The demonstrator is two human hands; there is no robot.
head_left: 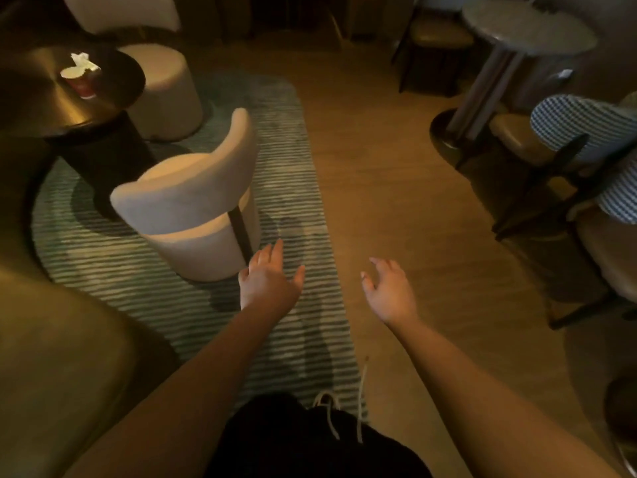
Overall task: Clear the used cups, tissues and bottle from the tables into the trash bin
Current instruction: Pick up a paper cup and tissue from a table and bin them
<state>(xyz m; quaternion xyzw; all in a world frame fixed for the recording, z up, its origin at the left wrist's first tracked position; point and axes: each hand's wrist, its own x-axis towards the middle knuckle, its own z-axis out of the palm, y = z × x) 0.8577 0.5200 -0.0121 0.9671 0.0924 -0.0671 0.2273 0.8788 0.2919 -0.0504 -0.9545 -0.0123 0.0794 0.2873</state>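
- Nearest the camera, dark clothing with a pale drawstring fills the bottom edge, and two bare forearms reach forward from it.
- The left hand hangs over the striped rug, palm down, fingers spread loosely apart and holding nothing.
- The right hand hovers over the wooden floor, just to the right of the left hand, fingers relaxed and slightly curled, also empty.
- Just ahead and left of the left hand stands a cream upholstered chair on the rug.
- Farther ahead and left of both hands, a round dark tabletop carries a red paper cup, upright, well apart from either hand.
- A crumpled white tissue sits at the cup's rim; whether it rests inside or behind cannot be told.
- A second cream chair stands beyond that tabletop.
- Far ahead and right of the right hand stands a pale round tabletop on a slim pedestal, its surface blurred.
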